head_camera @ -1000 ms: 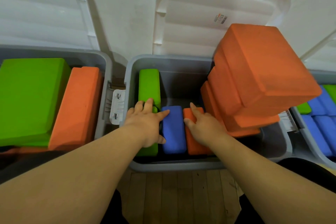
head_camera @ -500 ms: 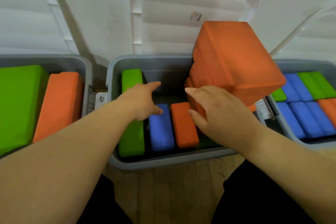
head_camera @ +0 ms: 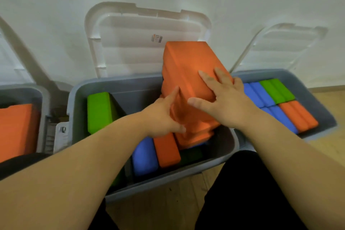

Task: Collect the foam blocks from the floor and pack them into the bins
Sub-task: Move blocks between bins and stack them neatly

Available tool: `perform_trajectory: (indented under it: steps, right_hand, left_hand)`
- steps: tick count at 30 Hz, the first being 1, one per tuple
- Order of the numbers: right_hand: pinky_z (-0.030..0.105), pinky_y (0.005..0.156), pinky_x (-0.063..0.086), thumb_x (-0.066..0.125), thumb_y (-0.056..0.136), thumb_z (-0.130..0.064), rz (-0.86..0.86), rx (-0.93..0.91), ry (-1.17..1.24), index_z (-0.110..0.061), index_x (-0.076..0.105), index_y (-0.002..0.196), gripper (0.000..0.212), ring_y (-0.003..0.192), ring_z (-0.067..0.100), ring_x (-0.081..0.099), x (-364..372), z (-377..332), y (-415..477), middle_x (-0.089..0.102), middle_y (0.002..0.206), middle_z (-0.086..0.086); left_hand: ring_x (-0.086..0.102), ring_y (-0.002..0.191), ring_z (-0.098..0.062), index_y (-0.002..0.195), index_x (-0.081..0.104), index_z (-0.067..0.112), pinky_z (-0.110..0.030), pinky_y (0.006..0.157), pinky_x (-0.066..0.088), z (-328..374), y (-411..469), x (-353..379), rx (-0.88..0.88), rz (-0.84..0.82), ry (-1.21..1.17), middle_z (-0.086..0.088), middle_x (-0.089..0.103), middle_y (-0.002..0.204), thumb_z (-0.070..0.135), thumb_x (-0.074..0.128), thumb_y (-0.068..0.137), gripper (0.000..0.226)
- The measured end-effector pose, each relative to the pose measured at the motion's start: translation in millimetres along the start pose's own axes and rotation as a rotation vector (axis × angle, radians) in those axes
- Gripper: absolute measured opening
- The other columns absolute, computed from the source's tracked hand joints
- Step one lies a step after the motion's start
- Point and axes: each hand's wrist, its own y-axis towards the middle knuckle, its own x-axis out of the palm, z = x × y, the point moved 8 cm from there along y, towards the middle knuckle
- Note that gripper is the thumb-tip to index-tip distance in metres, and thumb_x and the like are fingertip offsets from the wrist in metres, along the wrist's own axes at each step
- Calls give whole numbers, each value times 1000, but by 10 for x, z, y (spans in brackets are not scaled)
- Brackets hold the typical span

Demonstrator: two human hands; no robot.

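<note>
A leaning stack of orange foam blocks rises out of the right side of the middle grey bin. My right hand lies on the top block with its fingers spread over its near end. My left hand holds the stack's left side, index finger along the edge and thumb at the front. On the bin's floor stand a green block, a blue block and a smaller orange block.
The right bin holds blue, green and orange blocks; the left bin shows an orange block. White lids lean open against the wall behind the bins. Wooden floor and my dark-trousered knees lie in front.
Both hands left the blocks on the bin's floor, rose and moved right onto the orange stack. My view swung right, bringing the right bin into view.
</note>
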Motion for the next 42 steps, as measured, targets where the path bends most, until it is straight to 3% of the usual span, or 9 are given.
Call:
perform_trajectory:
  steps: [4, 9, 16, 18, 20, 24, 29, 36, 42]
  right_hand:
    - [39, 126, 17, 42, 77, -82, 185, -28, 308, -40, 43, 153, 87, 151, 14, 28, -223, 42, -93, 36, 163, 1]
    - [39, 118, 39, 55, 89, -54, 141, -145, 860, -39, 56, 145, 58, 133, -4, 50, -39, -139, -163, 57, 143, -22]
    - [28, 112, 42, 60, 91, -24, -63, -314, 820, -47, 47, 148, 63, 126, 0, 58, 295, -659, 13, 58, 141, -25]
    - [15, 114, 31, 66, 91, -27, 26, -340, 613, -49, 46, 146, 62, 135, 0, 50, 183, -676, 102, 53, 147, -21]
    - [29, 121, 24, 61, 87, -52, 163, -256, 190, -43, 45, 150, 66, 145, 21, 40, 141, -532, 277, 45, 157, -2]
    - [65, 119, 15, 36, 80, -91, -113, 116, -77, -63, 12, 152, 81, 153, 43, 6, 632, -67, 482, 4, 170, -11]
    - [64, 117, 20, 31, 79, -93, -84, 116, -71, -65, 6, 151, 81, 154, 42, 2, 680, -20, 544, 1, 171, -14]
    - [62, 116, 21, 24, 80, -93, 4, 96, -124, -61, 8, 154, 82, 153, 42, 4, 721, -22, 444, 5, 171, -8]
    - [64, 116, 20, 26, 79, -92, 40, 81, -128, -59, 9, 155, 84, 153, 43, 5, 744, -47, 469, 7, 171, -6]
  left_hand:
    - [57, 130, -15, 138, -7, 76, -38, 110, 49, 174, -77, -100, 109, 69, -239, 4, 42, 157, 40, 89, 51, 135]
    - [66, 116, -6, 148, 29, 56, -34, 98, 56, 559, -462, -658, 318, 378, -507, 11, 59, 137, 43, 93, 57, 111]
    - [61, 92, 15, 149, 34, 32, -8, 82, 49, 492, -888, -1114, 237, 914, -324, 26, 58, 105, 41, 93, 69, 100]
    - [56, 84, 21, 148, 35, 28, 0, 72, 41, 492, -980, -1225, 225, 996, -302, 25, 56, 98, 36, 85, 78, 86]
    - [59, 87, 12, 142, 38, 29, 0, 69, 39, 505, -1067, -1343, 231, 1070, -271, 17, 59, 102, 37, 77, 83, 71]
    - [47, 92, -6, 140, 42, 33, -15, 78, 40, 532, -934, -1230, 169, 975, -15, 2, 46, 131, 40, 68, 88, 58]
    - [59, 108, -33, 142, 35, 43, -44, 93, 52, 407, -628, -1000, -12, 736, 143, -4, 33, 144, 47, 60, 95, 54]
    - [58, 110, -39, 153, 30, 43, -39, 80, 38, 503, -558, -1116, -106, 748, 451, -10, 40, 141, 53, 47, 98, 59]
    - [55, 122, -42, 160, 20, 44, -47, 100, 45, 91, -295, -1018, -248, 632, 433, -18, 39, 146, 56, 43, 102, 64]
